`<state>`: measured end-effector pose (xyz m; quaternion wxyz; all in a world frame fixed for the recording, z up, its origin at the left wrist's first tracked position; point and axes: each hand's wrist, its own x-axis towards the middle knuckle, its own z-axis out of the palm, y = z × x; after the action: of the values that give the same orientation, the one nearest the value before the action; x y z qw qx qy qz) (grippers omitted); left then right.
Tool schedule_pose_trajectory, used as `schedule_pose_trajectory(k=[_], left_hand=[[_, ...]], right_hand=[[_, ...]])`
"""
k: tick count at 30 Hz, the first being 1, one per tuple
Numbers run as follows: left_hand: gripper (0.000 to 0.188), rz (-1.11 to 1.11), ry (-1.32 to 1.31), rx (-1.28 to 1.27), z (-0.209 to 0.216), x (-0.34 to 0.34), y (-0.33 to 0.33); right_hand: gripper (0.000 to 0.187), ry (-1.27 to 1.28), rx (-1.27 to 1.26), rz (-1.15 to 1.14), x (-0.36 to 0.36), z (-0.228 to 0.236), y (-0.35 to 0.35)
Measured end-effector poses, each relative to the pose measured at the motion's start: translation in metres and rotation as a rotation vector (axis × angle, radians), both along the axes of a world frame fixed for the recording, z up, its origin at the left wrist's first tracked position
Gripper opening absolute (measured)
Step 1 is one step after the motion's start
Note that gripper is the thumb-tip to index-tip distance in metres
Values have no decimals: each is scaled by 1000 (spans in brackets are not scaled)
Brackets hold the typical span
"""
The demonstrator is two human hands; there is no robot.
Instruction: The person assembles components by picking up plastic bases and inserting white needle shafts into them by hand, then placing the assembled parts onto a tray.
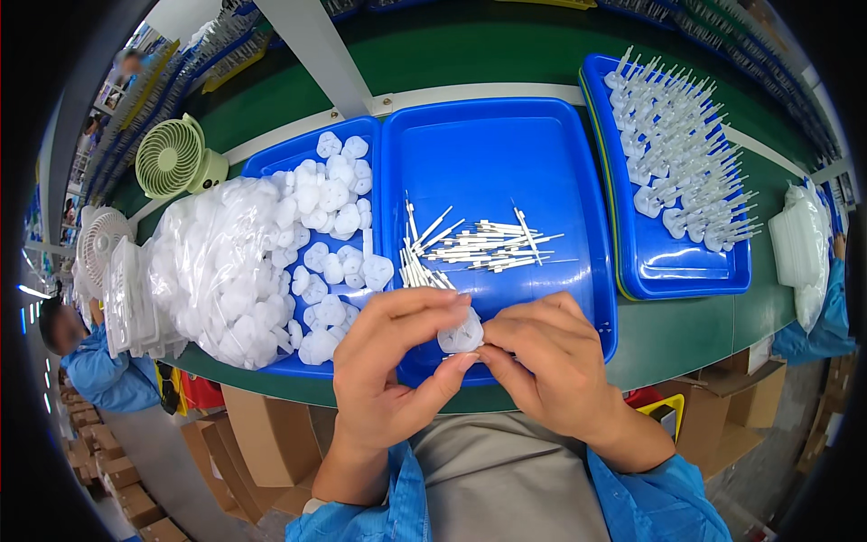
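A translucent white plastic piece with a scalloped rim (461,335) is between my hands, over the near edge of the middle blue tray (488,135). My left hand (388,361) curls round it, fingers above and thumb below. My right hand (551,357) pinches its right edge between thumb and forefinger. Whether a thin rod is also in my fingers is hidden. Just beyond my hands, a loose pile of thin white rods (492,244) with narrow tips lies in that tray. More scalloped white pieces (330,194) lie loose in the left blue tray (280,161).
A clear plastic bag of white pieces (212,271) covers much of the left tray. The right stacked trays (673,271) hold rows of pieces with rods standing up. A green fan (172,158), a white bag (804,253) and cardboard boxes (271,438) surround the bench. A co-worker (113,361) is at left.
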<state>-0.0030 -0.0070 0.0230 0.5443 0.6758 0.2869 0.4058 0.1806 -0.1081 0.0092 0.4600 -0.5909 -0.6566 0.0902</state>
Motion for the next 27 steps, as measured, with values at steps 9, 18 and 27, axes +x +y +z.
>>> schedule_pose_trajectory(k=[9, 18, 27], left_hand=[[27, -186, -46, 214, -9, -9, 2], [30, -92, -85, -47, -2, -4, -4], [31, -112, 38, 159, -5, -4, 1]], right_hand=[[29, 25, -2, 3, 1, 5, -4], [28, 60, 22, 20, 1, 3, -4], [28, 142, -23, 69, 9, 5, -3]])
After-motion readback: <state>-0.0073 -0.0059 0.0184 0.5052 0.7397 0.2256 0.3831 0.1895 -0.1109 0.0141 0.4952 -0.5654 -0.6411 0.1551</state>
